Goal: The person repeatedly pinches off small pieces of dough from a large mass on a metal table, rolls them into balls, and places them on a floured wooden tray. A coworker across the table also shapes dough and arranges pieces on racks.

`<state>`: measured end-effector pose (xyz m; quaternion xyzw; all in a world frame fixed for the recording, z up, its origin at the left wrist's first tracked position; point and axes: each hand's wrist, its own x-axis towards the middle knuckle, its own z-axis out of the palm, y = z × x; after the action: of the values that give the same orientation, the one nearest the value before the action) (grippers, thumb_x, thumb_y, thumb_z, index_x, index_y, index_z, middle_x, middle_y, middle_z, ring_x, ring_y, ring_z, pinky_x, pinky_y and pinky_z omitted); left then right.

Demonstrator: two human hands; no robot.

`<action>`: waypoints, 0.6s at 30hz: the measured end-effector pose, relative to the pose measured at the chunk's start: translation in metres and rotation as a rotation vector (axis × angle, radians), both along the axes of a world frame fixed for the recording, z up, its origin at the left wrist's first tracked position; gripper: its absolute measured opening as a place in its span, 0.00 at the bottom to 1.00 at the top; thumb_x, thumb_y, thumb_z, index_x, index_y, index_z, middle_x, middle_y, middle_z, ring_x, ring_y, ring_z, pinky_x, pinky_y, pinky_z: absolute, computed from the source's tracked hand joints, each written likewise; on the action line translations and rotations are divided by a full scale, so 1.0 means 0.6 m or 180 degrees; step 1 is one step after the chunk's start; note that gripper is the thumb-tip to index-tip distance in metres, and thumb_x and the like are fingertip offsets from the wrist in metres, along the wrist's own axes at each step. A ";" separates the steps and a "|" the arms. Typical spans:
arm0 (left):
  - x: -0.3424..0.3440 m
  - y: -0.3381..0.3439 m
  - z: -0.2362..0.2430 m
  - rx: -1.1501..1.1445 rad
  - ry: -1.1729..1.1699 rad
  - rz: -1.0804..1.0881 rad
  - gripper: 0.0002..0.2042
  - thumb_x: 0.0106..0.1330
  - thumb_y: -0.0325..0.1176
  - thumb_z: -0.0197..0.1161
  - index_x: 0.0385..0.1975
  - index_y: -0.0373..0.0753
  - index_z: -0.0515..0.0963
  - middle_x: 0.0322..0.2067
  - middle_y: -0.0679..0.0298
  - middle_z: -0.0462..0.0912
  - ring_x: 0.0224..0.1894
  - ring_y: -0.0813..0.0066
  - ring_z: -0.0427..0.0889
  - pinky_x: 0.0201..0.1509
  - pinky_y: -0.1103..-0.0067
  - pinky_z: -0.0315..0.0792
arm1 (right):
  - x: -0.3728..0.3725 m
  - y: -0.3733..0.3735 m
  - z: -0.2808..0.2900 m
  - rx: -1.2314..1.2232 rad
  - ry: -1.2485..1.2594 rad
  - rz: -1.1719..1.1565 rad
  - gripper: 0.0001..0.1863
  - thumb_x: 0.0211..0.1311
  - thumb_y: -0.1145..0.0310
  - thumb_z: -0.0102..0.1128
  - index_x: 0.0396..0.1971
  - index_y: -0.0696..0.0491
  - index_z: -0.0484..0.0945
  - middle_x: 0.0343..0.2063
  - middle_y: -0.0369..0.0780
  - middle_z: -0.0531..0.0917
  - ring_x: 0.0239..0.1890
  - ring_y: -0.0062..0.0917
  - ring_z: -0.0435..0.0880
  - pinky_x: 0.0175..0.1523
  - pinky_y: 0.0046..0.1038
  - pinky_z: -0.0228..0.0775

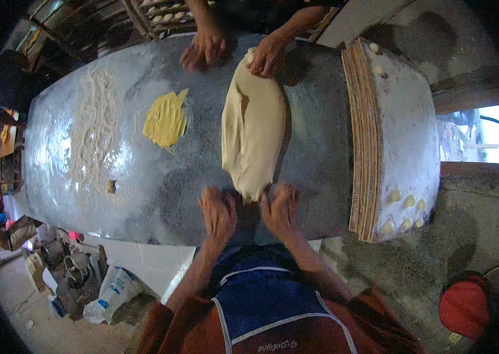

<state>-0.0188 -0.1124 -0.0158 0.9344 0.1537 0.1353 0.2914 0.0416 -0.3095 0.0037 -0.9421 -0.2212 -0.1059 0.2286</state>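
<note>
A long, pale sheet of dough (255, 124) lies lengthwise on the dark worktable, folded along its left side and ragged at its near end. My right hand (280, 209), fingers curled, grips the near right corner of the dough. Just left of that end, my left hand (218, 213) is curled closed with a small gap to the dough; its fingers are slightly blurred. Across the table a co-worker's hand (268, 54) holds the far end of the dough. The co-worker's other hand (203, 50) is spread over the tabletop, blurred.
On the worktable (196, 159) are a yellow paste patch (167, 120) and a floury smear (93, 127). Stacked boards (408, 135) at the right carry several small dough balls (409, 201). Machinery (76, 268) and a plastic bag (114, 292) sit at lower left; a red object (464, 307) at lower right.
</note>
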 end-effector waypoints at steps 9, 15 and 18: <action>0.091 0.054 0.088 -0.0849 -0.0047 0.0582 0.15 0.65 0.28 0.62 0.46 0.28 0.68 0.33 0.46 0.71 0.36 0.46 0.72 0.43 0.59 0.67 | 0.137 -0.035 0.051 0.0181 0.0117 -0.0250 0.12 0.57 0.72 0.64 0.36 0.55 0.69 0.31 0.48 0.76 0.38 0.47 0.77 0.48 0.47 0.67; -0.026 0.107 0.033 -0.0410 -0.0625 -0.0939 0.13 0.65 0.26 0.64 0.40 0.32 0.65 0.33 0.50 0.69 0.32 0.52 0.69 0.39 0.63 0.67 | 0.038 -0.189 0.028 0.0799 0.0529 0.1141 0.14 0.62 0.70 0.63 0.39 0.56 0.65 0.34 0.49 0.75 0.37 0.45 0.77 0.46 0.46 0.67; 0.047 0.122 0.040 -0.0196 -0.0577 -0.0296 0.13 0.63 0.23 0.65 0.38 0.33 0.65 0.32 0.50 0.68 0.31 0.53 0.69 0.37 0.63 0.68 | 0.157 -0.146 0.037 -0.0191 0.0258 0.0048 0.14 0.58 0.71 0.63 0.39 0.57 0.69 0.30 0.48 0.75 0.39 0.44 0.75 0.45 0.45 0.66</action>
<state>0.0094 -0.0391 0.0084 0.9151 0.0873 0.2008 0.3386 0.1360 -0.3972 0.0261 -0.9503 -0.2220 -0.0592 0.2099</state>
